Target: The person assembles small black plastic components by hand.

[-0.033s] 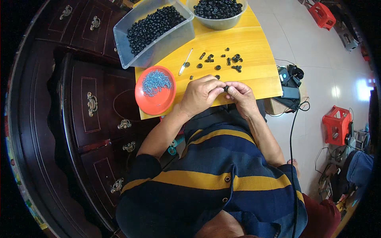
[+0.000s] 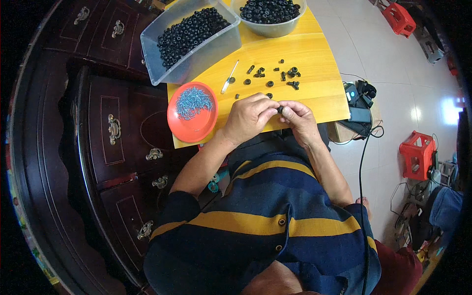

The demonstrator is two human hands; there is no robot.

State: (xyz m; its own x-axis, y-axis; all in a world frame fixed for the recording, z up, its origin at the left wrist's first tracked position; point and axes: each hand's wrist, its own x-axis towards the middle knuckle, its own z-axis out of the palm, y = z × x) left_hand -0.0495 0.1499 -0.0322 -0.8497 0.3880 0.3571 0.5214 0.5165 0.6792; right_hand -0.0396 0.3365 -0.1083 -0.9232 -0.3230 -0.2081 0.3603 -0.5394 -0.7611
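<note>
Over the near edge of the yellow table (image 2: 314, 101), my left hand (image 2: 250, 117) and my right hand (image 2: 300, 120) meet and pinch a small black ring-shaped part (image 2: 280, 109) between their fingertips. Fingers cover most of it, so its full shape cannot be told. Just beyond my hands lie several loose black parts (image 2: 293, 73), some ring-shaped and some longer. A slim screwdriver with a clear handle (image 2: 226, 86) rests to their left. Beside my left forearm, an orange-red plate (image 2: 195, 129) bears a heap of small bluish metal screws (image 2: 192, 102).
A clear plastic bin (image 2: 169, 76) of black parts stands at the table's far left, with a round clear tub (image 2: 270, 30) of similar parts beside it. Dark wooden drawers (image 2: 113, 123) flank the left. A black cable (image 2: 362, 172) hangs at right; red stools (image 2: 417, 155) stand on the floor.
</note>
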